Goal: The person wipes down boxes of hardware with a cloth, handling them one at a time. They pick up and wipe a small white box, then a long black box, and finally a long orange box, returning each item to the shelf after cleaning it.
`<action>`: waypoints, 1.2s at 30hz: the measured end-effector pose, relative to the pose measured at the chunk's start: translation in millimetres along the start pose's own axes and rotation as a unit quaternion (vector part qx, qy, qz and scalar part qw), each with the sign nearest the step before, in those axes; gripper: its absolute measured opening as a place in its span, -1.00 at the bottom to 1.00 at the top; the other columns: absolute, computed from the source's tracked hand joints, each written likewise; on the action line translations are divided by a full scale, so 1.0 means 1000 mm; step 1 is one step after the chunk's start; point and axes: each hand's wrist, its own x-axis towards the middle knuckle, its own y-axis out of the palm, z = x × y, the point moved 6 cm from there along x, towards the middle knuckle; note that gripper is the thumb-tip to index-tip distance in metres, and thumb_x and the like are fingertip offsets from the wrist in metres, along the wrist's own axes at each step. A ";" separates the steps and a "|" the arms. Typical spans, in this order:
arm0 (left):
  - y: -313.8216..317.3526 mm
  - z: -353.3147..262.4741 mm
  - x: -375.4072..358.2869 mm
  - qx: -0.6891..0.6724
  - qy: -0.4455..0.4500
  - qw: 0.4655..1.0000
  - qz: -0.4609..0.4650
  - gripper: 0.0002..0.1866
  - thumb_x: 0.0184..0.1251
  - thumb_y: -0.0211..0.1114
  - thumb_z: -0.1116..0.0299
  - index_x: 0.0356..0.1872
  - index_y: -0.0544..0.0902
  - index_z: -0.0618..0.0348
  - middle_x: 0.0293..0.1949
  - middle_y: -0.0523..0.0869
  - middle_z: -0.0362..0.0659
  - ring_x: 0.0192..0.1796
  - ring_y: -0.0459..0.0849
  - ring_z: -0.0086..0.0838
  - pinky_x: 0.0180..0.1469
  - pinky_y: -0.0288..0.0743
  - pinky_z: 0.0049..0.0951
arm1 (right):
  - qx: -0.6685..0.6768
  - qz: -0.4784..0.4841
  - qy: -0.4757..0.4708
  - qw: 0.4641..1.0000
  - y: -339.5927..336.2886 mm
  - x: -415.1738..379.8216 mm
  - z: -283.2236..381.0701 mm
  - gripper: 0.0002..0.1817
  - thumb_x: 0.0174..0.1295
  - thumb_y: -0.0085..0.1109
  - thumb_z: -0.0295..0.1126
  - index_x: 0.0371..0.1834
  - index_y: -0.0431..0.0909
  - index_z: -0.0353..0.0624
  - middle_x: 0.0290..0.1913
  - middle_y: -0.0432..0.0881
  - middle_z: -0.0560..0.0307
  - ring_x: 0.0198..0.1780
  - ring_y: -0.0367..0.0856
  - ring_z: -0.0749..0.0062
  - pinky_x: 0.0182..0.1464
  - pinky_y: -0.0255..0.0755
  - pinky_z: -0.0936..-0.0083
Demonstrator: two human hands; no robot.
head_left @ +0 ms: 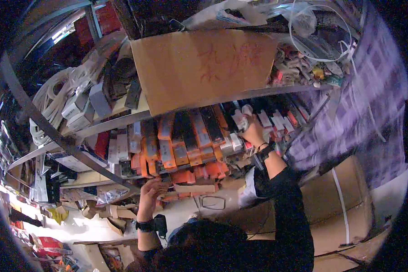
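My right hand (252, 131) reaches onto the middle shelf, its fingers closed on a small pale packet (241, 121) whose contents are hard to make out. Small white boxes (233, 141) lie just beside it. Left of that hand, rows of orange and black boxes (186, 136) fill the shelf. My left hand (152, 190) is at the lower shelf edge, below the orange boxes, with its fingers bent; whether it touches or holds anything is unclear. Near it lies a long orange-brown box (195, 188).
A cardboard sheet (204, 68) with red writing hangs from the upper shelf. Coiled cable (54, 90) lies at the left. A purple patterned cloth (362, 104) hangs at the right, above a large carton (331, 204). A metal shelf bar (59, 138) crosses the left side.
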 end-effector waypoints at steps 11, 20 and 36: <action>0.004 -0.005 0.000 0.022 -0.030 0.999 -0.023 -0.73 0.09 -0.04 0.49 -0.15 0.37 0.37 -0.29 0.57 -0.03 -0.25 0.56 -0.38 -0.20 0.44 -0.49 | 0.032 0.075 0.235 0.969 -0.004 0.017 -0.005 -0.54 -0.44 0.38 -0.20 -0.44 0.52 -0.26 -0.45 0.56 0.02 -0.41 0.54 0.24 -0.34 0.42 0.40; -0.007 -0.005 -0.002 -0.001 -0.047 0.999 -0.028 -0.75 0.09 -0.04 0.48 -0.20 0.40 0.37 -0.28 0.56 -0.03 -0.22 0.56 -0.36 -0.18 0.44 -0.46 | 0.629 0.027 0.305 0.714 -0.038 -0.019 -0.010 -0.79 0.01 0.07 -0.21 -0.42 0.48 -0.10 -0.51 0.44 0.33 -0.45 0.39 0.60 -0.40 0.29 0.66; 0.088 -0.013 0.023 0.054 -0.096 0.985 0.131 -0.65 0.14 -0.03 0.49 -0.02 0.32 0.34 -0.20 0.54 -0.06 -0.12 0.51 -0.35 -0.04 0.35 -0.46 | 0.643 0.035 0.381 0.664 -0.053 -0.136 0.129 -0.59 -0.22 0.26 -0.51 -0.23 0.36 -0.27 -0.33 0.46 0.19 -0.34 0.46 0.57 -0.31 0.37 0.64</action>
